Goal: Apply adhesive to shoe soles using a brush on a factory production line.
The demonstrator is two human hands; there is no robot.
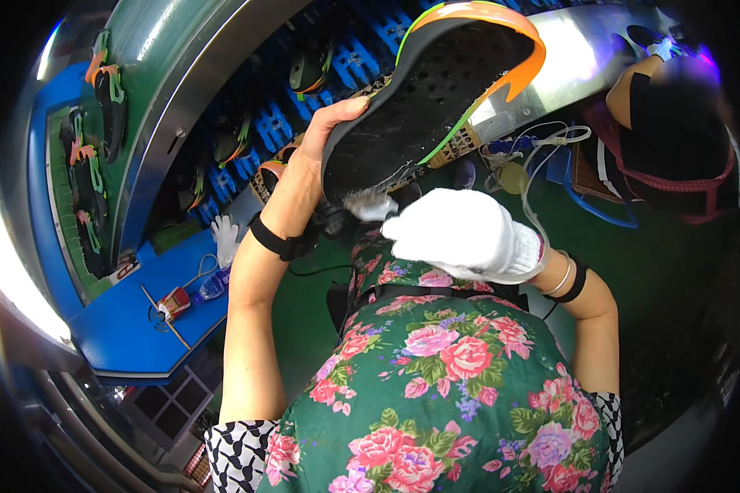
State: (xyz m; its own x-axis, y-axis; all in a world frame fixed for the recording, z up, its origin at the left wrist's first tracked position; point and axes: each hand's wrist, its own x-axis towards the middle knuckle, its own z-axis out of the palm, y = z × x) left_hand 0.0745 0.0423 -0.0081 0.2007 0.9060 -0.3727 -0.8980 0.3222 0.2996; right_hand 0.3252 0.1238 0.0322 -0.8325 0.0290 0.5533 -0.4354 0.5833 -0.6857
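Note:
A black shoe sole (pixel 419 103) with orange and bright green edging is raised before me, its dimpled inner face turned up. My left hand (pixel 327 131), bare, grips it by its left side, thumb on the rim. In a white knitted glove, my right hand (pixel 460 234) is closed round a small brush (pixel 368 205). The brush head is smeared by motion and lies at the sole's near end, seemingly touching it. Its handle is hidden by the glove.
Several similar soles (pixel 311 67) sit along a rack of blue holders (pixel 273 125). Others lie on a green conveyor belt (pixel 62 197) at the left. A blue table (pixel 123 324) bears a white glove (pixel 224 238), a bottle (pixel 214 285) and a red container (pixel 173 304). Another person (pixel 670 123) is at the upper right.

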